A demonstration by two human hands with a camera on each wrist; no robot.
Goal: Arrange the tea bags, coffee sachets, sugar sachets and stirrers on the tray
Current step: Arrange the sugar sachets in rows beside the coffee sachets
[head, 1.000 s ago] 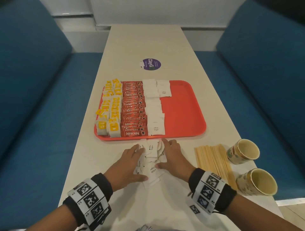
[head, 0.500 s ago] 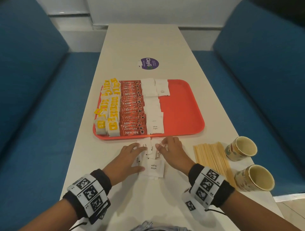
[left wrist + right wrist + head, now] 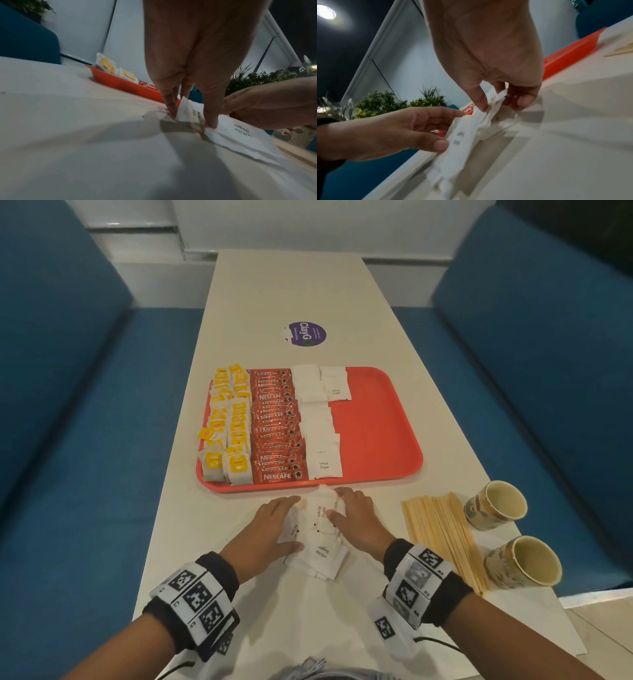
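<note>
A loose pile of white sugar sachets (image 3: 322, 542) lies on the table just in front of the red tray (image 3: 376, 422). My left hand (image 3: 294, 522) presses its straight fingers against the pile's left side (image 3: 240, 135). My right hand (image 3: 337, 505) pinches the far sachets between thumb and curled fingers (image 3: 522, 102). On the tray stand rows of yellow-tagged tea bags (image 3: 233, 419), red coffee sachets (image 3: 277, 426) and sugar sachets (image 3: 320, 436); its right half is bare. Wooden stirrers (image 3: 442, 539) lie on the table, right of my right hand.
Two paper cups (image 3: 495, 505) (image 3: 524, 563) lie tipped at the table's right edge beside the stirrers. A purple round sticker (image 3: 306, 333) sits beyond the tray. Blue benches (image 3: 68, 440) flank the narrow table on both sides.
Both hands have drawn closer together, bunching the scattered sugar sachets into a tighter pile. The pile's far end now stands up against the tray's near rim.
</note>
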